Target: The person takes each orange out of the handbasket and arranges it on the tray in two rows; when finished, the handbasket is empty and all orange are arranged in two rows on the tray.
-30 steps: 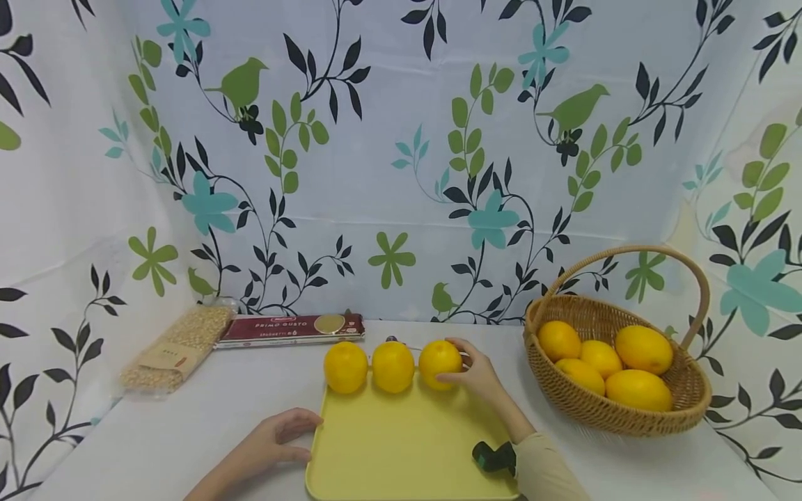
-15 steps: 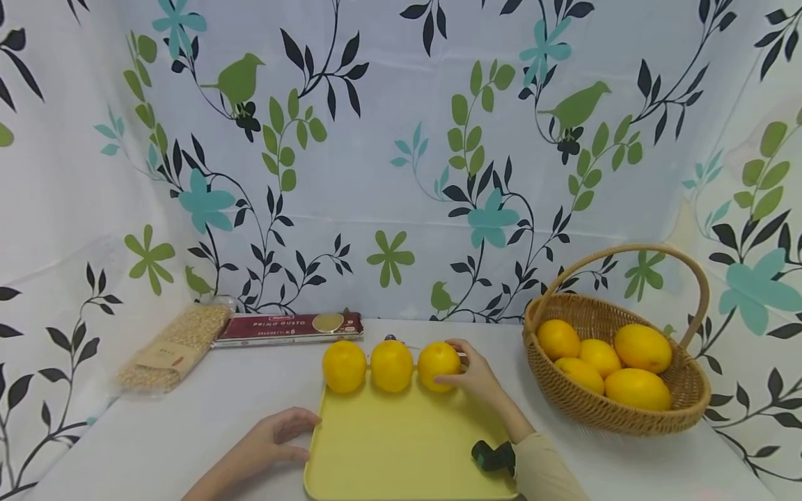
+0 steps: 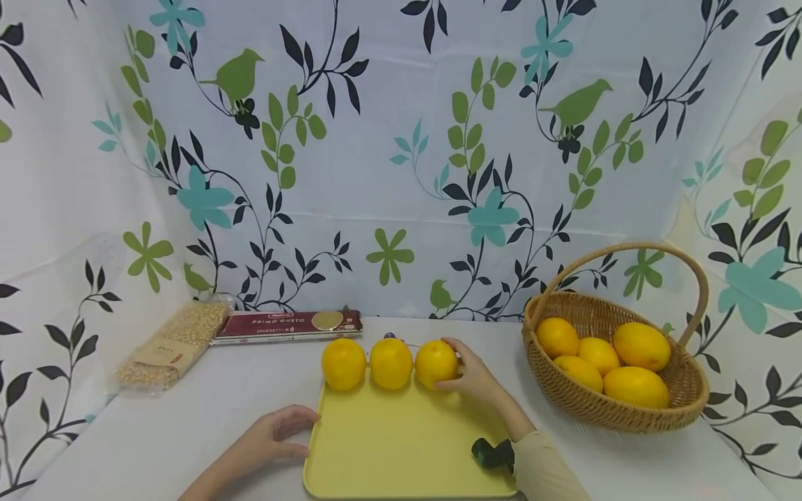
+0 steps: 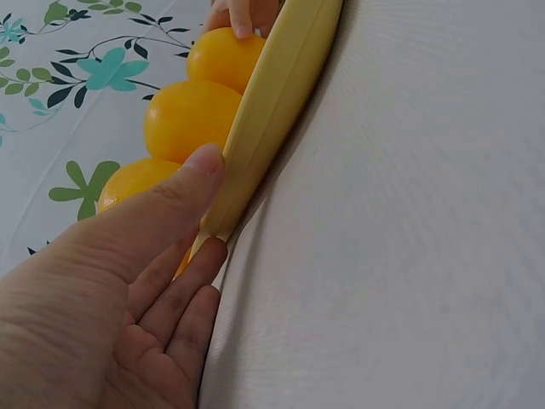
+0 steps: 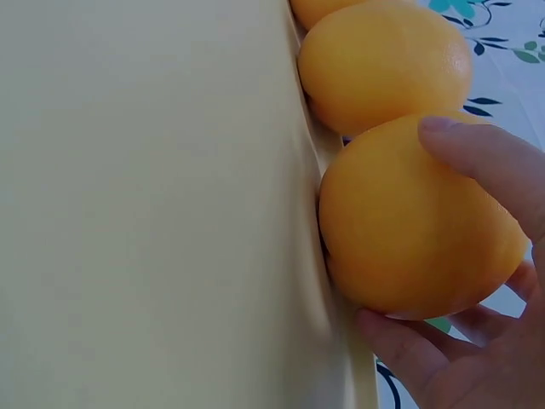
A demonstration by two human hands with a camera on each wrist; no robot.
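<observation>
Three round oranges line the far edge of a yellow tray (image 3: pixel 407 445): a left orange (image 3: pixel 343 364), a middle orange (image 3: pixel 391 363) and a right orange (image 3: pixel 436 364). My right hand (image 3: pixel 473 376) holds the right orange; the right wrist view shows the thumb on top of this orange (image 5: pixel 417 221) and fingers beneath and behind it. At the tray's left side is my left hand (image 3: pixel 276 442), thumb and fingers spread apart. In the left wrist view, its fingertips (image 4: pixel 213 249) lie right at the tray's rim (image 4: pixel 268 111).
On the right stands a wicker basket (image 3: pixel 626 417) with a tall handle and several yellow-orange fruits (image 3: pixel 635 387). A red spaghetti packet (image 3: pixel 282 327) and a bag of pale grains (image 3: pixel 175 344) lie at the back left. Behind hangs a leaf-and-bird patterned cloth (image 3: pixel 388 139).
The head view shifts very slightly. Both hands, the oranges and the tray keep their places relative to one another.
</observation>
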